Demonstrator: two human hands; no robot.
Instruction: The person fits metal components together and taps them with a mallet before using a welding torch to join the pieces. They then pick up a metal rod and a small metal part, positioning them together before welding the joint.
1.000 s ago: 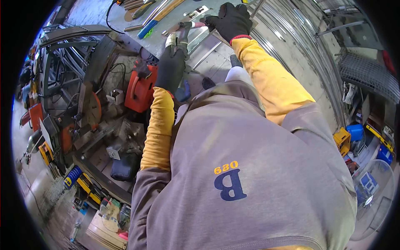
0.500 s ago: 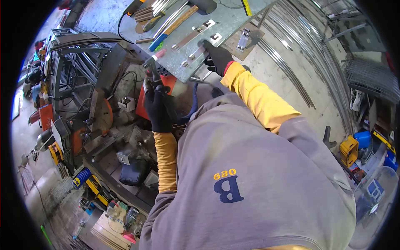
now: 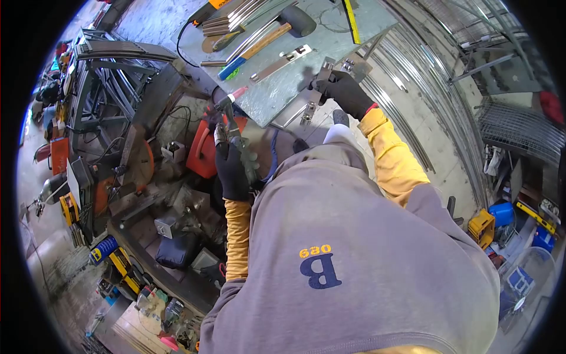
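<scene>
My left hand (image 3: 234, 171), in a black glove, is closed around a welding torch (image 3: 224, 106) with a pink nozzle, held beside the table's near corner. In my black-gloved right hand (image 3: 348, 94) is a flat metal strip (image 3: 309, 111) with small brackets on it, raised off the table at its right edge; the fingers cover its middle. A similar metal strip (image 3: 282, 64) lies flat on the metal table (image 3: 277, 97). Beyond it rests a mallet (image 3: 300, 22) with a wooden and blue handle (image 3: 247, 54).
Several metal tubes (image 3: 227, 23) and a yellow ruler (image 3: 352, 22) lie on the table. Long metal bars (image 3: 436, 76) cover the floor at right. A red case (image 3: 202, 150) sits below the table at left, near a steel frame (image 3: 118, 59).
My right hand has lifted the near metal strip from the table and moved it right, turning it. My left hand keeps the torch near the table corner, and the view has shifted slightly.
</scene>
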